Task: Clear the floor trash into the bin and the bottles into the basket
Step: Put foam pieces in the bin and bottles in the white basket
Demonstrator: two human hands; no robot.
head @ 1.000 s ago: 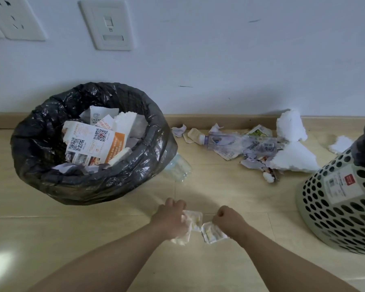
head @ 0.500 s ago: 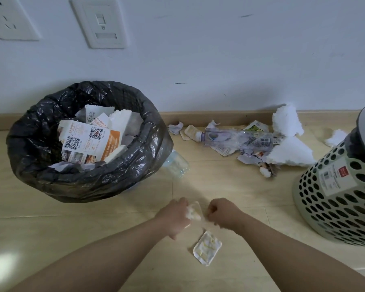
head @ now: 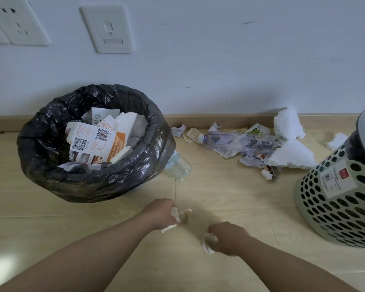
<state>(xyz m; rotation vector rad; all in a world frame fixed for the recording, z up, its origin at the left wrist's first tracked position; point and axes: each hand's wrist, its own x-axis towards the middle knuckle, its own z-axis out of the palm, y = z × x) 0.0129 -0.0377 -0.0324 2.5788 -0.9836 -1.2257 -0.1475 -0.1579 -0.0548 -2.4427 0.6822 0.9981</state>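
My left hand (head: 159, 213) grips crumpled white wrappers (head: 182, 214) just in front of the bin (head: 51, 131), which has a black liner and holds paper and foam. My right hand (head: 230, 238) grips a small white wrapper (head: 208, 243) low over the floor, to the right of the left hand. A clear plastic bottle (head: 236, 141) lies by the skirting among torn paper scraps (head: 250, 160) and white foam chunks (head: 289, 152). Another clear bottle (head: 178, 166) lies half hidden behind the bin's right side. The perforated basket (head: 341, 199) stands at the right edge.
The white wall with a socket (head: 19, 22) and a switch plate (head: 109, 28) rises behind the bin. A foam bit (head: 336, 140) lies near the basket. Bare wood floor (head: 230, 192) spreads between bin, basket and my hands.
My right hand has dropped down and to the right and has taken hold of the wrapper that lay on the floor. My left hand still holds its wrappers.
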